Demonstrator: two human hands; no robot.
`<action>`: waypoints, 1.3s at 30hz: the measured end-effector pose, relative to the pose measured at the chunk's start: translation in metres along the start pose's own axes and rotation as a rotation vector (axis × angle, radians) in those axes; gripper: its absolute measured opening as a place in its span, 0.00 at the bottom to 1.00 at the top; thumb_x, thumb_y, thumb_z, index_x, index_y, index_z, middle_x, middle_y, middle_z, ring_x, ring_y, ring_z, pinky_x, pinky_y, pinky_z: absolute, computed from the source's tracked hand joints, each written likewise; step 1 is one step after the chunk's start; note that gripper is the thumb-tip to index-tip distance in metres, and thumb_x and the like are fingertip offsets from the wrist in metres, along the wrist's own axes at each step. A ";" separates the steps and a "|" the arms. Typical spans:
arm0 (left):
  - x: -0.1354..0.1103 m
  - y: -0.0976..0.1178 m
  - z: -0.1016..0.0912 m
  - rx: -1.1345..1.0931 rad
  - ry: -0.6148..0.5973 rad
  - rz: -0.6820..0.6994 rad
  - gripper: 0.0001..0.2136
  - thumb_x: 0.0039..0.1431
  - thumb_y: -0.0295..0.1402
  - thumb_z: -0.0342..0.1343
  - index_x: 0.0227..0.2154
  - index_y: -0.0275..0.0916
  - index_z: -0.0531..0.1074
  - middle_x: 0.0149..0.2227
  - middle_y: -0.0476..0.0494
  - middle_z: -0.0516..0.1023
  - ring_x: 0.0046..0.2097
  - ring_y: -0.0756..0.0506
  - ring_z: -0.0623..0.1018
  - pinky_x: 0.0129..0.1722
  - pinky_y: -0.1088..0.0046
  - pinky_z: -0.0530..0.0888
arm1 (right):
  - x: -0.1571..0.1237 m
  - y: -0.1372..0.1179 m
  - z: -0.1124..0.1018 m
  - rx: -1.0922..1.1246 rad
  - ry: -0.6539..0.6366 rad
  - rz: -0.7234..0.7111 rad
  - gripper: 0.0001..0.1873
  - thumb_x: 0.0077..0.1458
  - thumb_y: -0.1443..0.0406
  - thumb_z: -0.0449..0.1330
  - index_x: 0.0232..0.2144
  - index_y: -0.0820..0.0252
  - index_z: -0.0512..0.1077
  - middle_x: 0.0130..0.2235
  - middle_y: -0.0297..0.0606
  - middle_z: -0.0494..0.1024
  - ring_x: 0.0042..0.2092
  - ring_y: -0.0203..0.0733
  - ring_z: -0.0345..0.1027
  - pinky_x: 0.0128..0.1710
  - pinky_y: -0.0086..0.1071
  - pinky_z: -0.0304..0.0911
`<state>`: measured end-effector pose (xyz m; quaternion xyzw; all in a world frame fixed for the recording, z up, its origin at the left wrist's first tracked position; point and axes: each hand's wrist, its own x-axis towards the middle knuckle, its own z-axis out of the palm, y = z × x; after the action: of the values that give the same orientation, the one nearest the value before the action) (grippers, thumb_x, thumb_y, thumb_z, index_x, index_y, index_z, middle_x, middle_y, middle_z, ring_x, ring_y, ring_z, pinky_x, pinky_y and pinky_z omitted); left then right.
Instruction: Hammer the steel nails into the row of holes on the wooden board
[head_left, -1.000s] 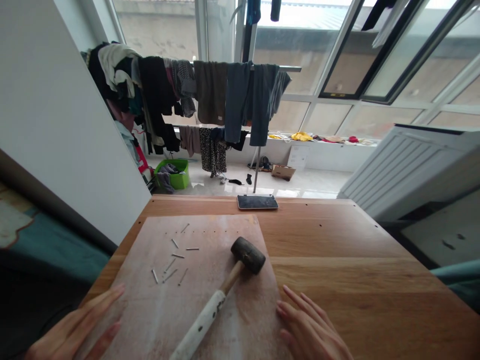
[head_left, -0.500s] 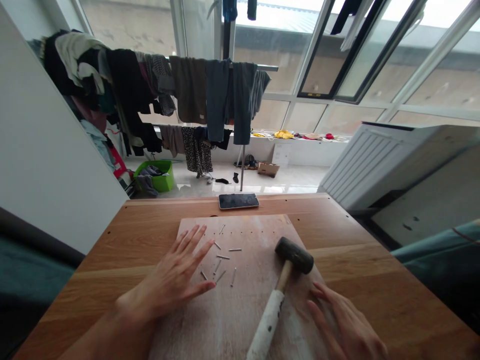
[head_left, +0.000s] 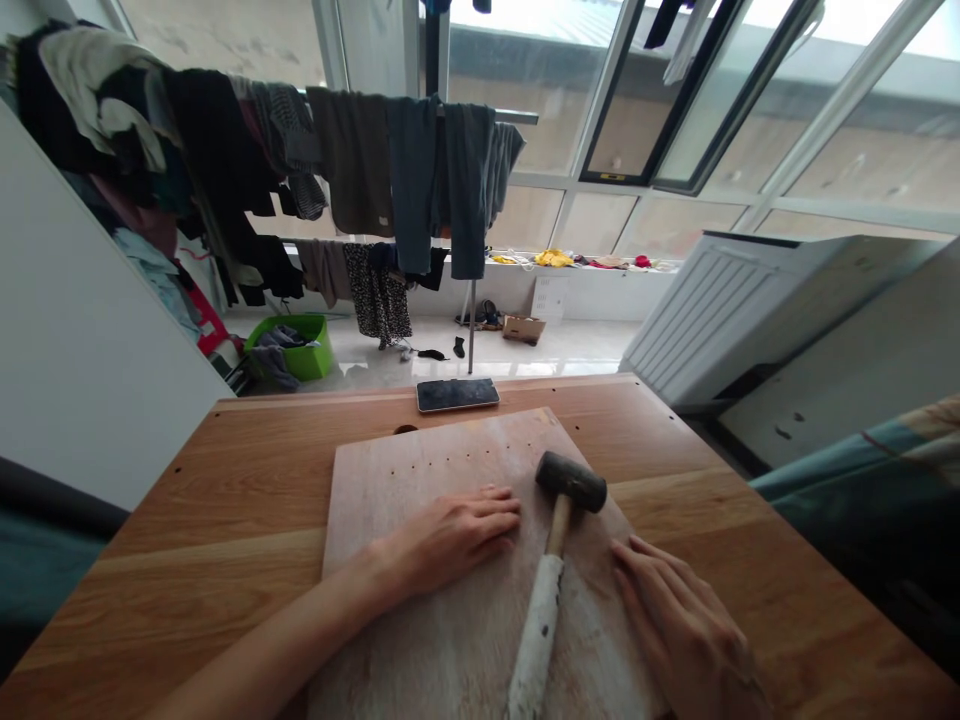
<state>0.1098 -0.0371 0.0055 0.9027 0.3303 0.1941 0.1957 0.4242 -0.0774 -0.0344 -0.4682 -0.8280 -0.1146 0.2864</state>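
On the pale wooden board (head_left: 420, 640) my left hand (head_left: 457, 535) lies palm down, fingers stretched out and close together. No nails show now; whatever is under the palm is hidden. A row of several small dark holes runs along the board's far part. To the right of that hand lies a mallet (head_left: 571, 482) with a black head and a handle (head_left: 536, 625) wrapped in white, its head pointing away from me. My right hand (head_left: 686, 630) rests at the board's right edge, fingers extended and holding nothing.
The board lies on a wooden table (head_left: 247, 500). A phone (head_left: 457, 395) lies near the table's far edge. Beyond stand a rack of hanging clothes (head_left: 412, 180), a green basket (head_left: 311, 355) and a white ribbed panel (head_left: 697, 300). Windows fill the back.
My left hand has swept right across the board to where the loose nails lay, and they are out of sight. The board has turned slightly. My right hand stays at its edge.
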 end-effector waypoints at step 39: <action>-0.008 0.007 -0.004 -0.011 0.052 -0.091 0.23 0.61 0.35 0.64 0.58 0.41 0.68 0.56 0.41 0.78 0.63 0.38 0.71 0.64 0.52 0.68 | 0.028 -0.014 -0.010 0.474 -0.327 0.591 0.24 0.65 0.53 0.53 0.60 0.49 0.60 0.50 0.44 0.79 0.46 0.48 0.79 0.45 0.40 0.74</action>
<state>0.1064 -0.0464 0.0105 0.8803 0.3749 0.2105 0.2007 0.4052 -0.0698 -0.0089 -0.6191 -0.6959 0.2421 0.2717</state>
